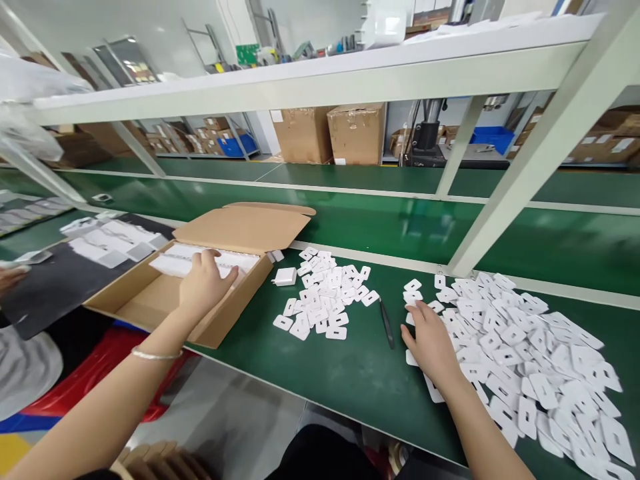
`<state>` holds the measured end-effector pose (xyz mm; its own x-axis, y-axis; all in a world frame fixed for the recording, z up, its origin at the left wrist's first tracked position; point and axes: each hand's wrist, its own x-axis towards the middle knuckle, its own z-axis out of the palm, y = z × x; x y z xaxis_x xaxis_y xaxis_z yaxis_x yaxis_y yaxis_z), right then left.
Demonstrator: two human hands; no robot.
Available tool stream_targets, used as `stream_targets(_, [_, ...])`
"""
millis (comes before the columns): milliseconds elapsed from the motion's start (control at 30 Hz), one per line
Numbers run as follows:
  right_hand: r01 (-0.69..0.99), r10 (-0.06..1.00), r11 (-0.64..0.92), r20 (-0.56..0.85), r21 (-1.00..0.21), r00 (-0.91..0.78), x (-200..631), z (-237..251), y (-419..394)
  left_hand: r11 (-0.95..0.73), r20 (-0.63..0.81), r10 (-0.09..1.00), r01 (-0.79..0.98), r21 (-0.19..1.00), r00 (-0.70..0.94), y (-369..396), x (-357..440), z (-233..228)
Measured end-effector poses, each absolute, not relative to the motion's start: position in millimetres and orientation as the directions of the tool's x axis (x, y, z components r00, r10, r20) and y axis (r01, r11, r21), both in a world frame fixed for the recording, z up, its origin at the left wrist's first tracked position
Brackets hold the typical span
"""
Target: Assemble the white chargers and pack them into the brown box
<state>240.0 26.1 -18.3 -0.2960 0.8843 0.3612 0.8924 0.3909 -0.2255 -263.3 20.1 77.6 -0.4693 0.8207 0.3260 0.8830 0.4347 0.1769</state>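
My left hand is over an open cardboard box, its fingers bent and the thumb apart, with nothing visible between them. Beneath it, white wrapped items lie in a row along the box's far side. My right hand reaches to the left edge of a large pile of flat white plastic plates, each with a slot. Its thumb and fingers are spread; some plates lie under or against the fingertips. Between the hands lie a smaller pile of similar plates, a white charger-like block and dark tweezers.
A raised white shelf on slanted posts spans the bench. Beyond the green table stand large cartons. At left, white boxes lie on a black mat, near another person's hand.
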Motion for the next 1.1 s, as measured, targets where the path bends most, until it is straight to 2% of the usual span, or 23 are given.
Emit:
stream_targets(67, [0.857, 0.868, 0.445, 0.358, -0.259, -0.343, 238.2, -15.8, 25.5, 0.379, 0.371, 0.827, 0.907, 0.185, -0.422, 14.6, -235.3, 79.2])
stream_targets(133, [0.827, 0.853, 0.483, 0.365, -0.287, -0.372, 236.6, -12.2, 24.2, 0.241, 0.408, 0.858, 0.945, 0.220, -0.313, 9.0, -201.9, 74.8])
stream_targets(200, [0.806, 0.845, 0.499, 0.384, -0.318, -0.372, 235.4, -7.6, 22.6, 0.016, 0.444, 0.886, 0.967, 0.253, -0.131, 2.2, -164.5, 64.5])
stream_targets(267, [0.795, 0.842, 0.492, 0.424, -0.354, -0.332, 234.6, -2.1, 21.3, -0.256, 0.450, 0.884, 0.937, 0.238, 0.128, -6.4, -124.2, 50.6])
stream_targets(367, [0.787, 0.841, 0.451, 0.496, -0.422, -0.216, 233.9, 6.1, 20.9, -0.590, 0.391, 0.768, 0.797, 0.126, 0.506, -20.5, -62.0, 30.4])
stream_targets(433, [0.774, 0.834, 0.426, 0.534, -0.468, -0.137, 234.4, 11.5, 22.0, -0.698, 0.323, 0.694, 0.711, 0.086, 0.643, -26.6, -24.5, 20.7])
stream_targets(500, [0.760, 0.827, 0.411, 0.557, -0.503, -0.080, 236.8, 18.4, 23.2, -0.683, 0.285, 0.714, 0.726, 0.080, 0.640, -26.8, 6.1, 14.9])
stream_targets(567, [0.753, 0.826, 0.395, 0.561, -0.527, -0.041, 241.5, 28.8, 22.7, -0.600, 0.270, 0.783, 0.795, 0.087, 0.561, -21.1, 28.3, 12.7])
stream_targets(733, [0.767, 0.873, 0.319, 0.487, -0.556, -0.010, 259.0, 61.8, 0.9, -0.501, 0.262, 0.849, 0.858, 0.115, 0.460, 1.9, 51.5, 12.3])
stream_targets(833, [0.835, 0.887, 0.348, 0.437, -0.426, -0.147, 266.1, 65.1, -27.0, -0.487, 0.254, 0.859, 0.862, 0.141, 0.444, 11.5, 51.5, 6.0])
stream_targets(967, [0.816, 0.815, 0.562, 0.259, -0.135, -0.518, 269.0, 46.5, -61.6, -0.481, 0.279, 0.866, 0.845, 0.233, 0.416, 19.7, 46.3, -6.2])
stream_targets(1033, [0.767, 0.770, 0.635, 0.154, -0.091, -0.619, 269.4, 37.3, -69.3, -0.474, 0.302, 0.868, 0.840, 0.263, 0.395, 23.6, 42.5, -10.0])
stream_targets(1100, [0.755, 0.759, 0.650, 0.112, -0.088, -0.641, 269.4, 32.1, -68.7, -0.464, 0.322, 0.870, 0.842, 0.275, 0.374, 27.4, 37.8, -11.8])
